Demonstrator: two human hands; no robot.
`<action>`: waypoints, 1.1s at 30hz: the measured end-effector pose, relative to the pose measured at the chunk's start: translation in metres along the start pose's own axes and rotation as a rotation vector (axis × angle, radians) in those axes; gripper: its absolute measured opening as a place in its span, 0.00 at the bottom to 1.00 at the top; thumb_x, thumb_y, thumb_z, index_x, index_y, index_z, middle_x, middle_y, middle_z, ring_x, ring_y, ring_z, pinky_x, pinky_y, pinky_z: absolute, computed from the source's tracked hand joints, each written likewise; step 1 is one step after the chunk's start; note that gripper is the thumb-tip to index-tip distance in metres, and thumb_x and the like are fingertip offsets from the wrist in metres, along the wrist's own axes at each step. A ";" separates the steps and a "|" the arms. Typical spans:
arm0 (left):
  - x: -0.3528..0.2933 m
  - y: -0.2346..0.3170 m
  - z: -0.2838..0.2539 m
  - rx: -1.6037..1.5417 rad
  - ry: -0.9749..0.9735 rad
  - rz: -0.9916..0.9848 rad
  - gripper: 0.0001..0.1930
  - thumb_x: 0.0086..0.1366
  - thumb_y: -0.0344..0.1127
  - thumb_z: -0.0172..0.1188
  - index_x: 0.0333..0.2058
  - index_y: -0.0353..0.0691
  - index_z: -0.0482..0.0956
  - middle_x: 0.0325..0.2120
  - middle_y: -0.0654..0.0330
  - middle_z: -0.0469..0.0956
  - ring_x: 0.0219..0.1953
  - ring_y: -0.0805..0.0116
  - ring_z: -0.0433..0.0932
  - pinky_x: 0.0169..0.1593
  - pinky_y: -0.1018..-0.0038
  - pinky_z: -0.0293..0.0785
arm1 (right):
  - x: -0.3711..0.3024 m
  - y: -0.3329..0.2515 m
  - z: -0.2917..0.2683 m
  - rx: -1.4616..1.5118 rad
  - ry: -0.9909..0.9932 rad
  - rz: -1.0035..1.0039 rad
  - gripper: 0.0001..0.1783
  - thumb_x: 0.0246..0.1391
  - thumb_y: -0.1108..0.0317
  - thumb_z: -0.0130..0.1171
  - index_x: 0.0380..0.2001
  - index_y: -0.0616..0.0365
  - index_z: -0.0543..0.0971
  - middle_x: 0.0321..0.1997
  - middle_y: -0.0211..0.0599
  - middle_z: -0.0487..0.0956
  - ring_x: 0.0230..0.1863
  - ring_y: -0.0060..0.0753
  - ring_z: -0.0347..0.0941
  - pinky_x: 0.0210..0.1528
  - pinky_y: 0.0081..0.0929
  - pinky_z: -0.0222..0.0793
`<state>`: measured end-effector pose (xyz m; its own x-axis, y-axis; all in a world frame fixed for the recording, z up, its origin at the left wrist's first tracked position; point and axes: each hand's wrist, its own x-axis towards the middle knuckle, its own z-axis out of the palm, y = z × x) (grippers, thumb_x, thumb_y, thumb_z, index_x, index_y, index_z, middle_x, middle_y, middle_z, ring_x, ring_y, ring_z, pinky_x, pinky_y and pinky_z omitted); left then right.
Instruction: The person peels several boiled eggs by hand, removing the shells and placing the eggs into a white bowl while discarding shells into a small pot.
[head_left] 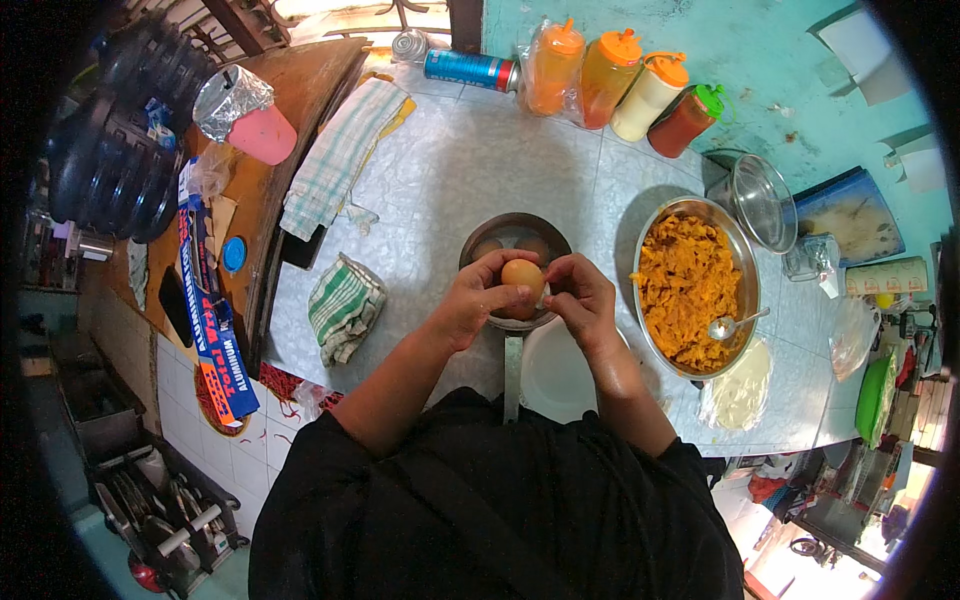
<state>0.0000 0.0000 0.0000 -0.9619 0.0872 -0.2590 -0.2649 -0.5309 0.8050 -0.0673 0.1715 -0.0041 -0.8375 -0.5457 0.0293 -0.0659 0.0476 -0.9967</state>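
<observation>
Pan (pixel 517 221) left of food bowl (pixel 750 277)

So I'm in a kitchen, home or business I can't tell: saucepan (pixel 513 370) of eggs (pixel 534 246) in front of me on the tiled counter (pixel 430 180), squeezy sauce bottles (pixel 609 82) by the wall (pixel 745 65), big metal bowl (pixel 747 268) of orange food (pixel 690 285), wire sieve (pixel 765 205), dish towels (pixel 345 310)

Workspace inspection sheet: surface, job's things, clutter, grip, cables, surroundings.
Surface: pale marbled tabletop.
Job's things: brown egg above a pan holding more eggs; white dish beside pan handle.
Clutter: green-striped cloth, spray can, four squeeze bottles, metal bowl of orange mash.
Grip: left hand holds egg; right hand has fingertips at its side, small white bit there.
Cables: nothing seen.
Surroundings: turquoise wall; wooden table at left.
</observation>
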 end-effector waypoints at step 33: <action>0.005 0.001 -0.003 -0.170 0.054 -0.021 0.16 0.64 0.37 0.51 0.49 0.39 0.66 0.42 0.59 0.71 0.46 0.69 0.71 0.51 0.71 0.69 | 0.005 -0.012 0.000 0.230 -0.016 0.043 0.15 0.38 0.83 0.53 0.35 0.62 0.72 0.36 0.32 0.72 0.39 0.25 0.70 0.44 0.20 0.65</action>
<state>-0.0047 -0.0026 -0.0020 -0.9500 0.0568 -0.3071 -0.2655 -0.6647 0.6984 -0.0709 0.1682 0.0078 -0.8281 -0.5605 -0.0127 0.0960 -0.1196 -0.9882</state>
